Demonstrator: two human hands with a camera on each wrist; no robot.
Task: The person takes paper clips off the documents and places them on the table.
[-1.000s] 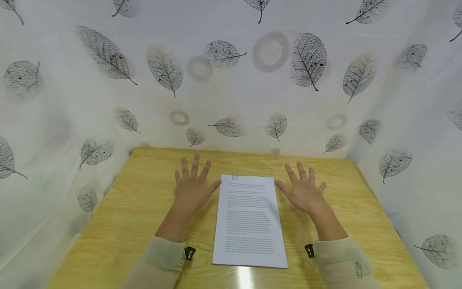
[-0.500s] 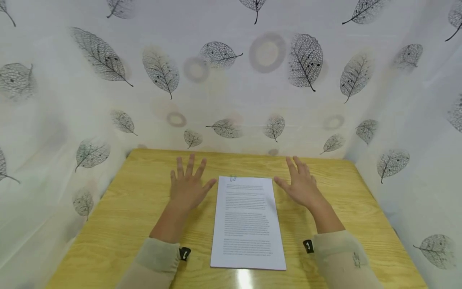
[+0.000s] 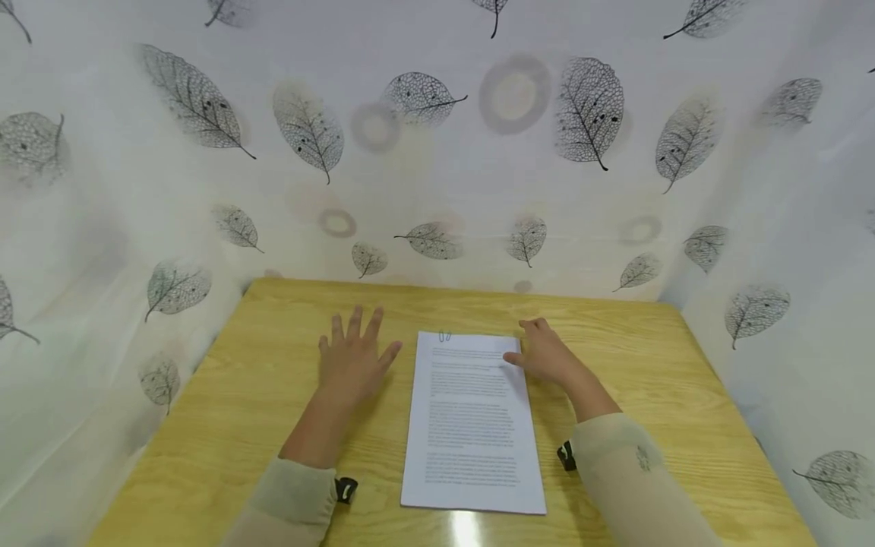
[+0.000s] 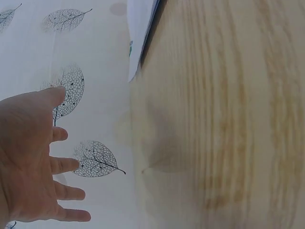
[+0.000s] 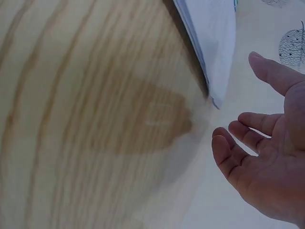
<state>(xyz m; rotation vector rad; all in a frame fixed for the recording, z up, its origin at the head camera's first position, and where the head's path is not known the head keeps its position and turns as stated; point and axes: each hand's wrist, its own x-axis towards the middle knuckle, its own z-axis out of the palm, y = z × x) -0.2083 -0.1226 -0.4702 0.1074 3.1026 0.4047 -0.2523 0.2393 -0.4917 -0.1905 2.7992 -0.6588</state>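
A stack of printed sheets [image 3: 472,425] lies on the wooden table, its long sides running away from me. Two small paper clips [image 3: 445,336] sit at its far edge, left of centre. To the left of the stack, my left hand [image 3: 347,372] hovers with fingers spread, touching nothing. My right hand [image 3: 548,360] is at the stack's far right corner, thumb over the sheets' edge and fingers loosely bent. The right wrist view shows that hand [image 5: 271,157] holding nothing, thumb and fingers apart, near the stack's corner [image 5: 214,47].
The wooden tabletop [image 3: 253,380] extends on both sides of the stack. A pale curtain [image 3: 451,182] printed with leaves hangs behind the table and along both sides. Black straps [image 3: 566,456] show at the sleeve cuffs.
My right hand has moved left to the stack's far right corner, its fingers bending from spread to loosely curled. The left hand has shifted slightly left and nearer me, still spread. The stack stays put.
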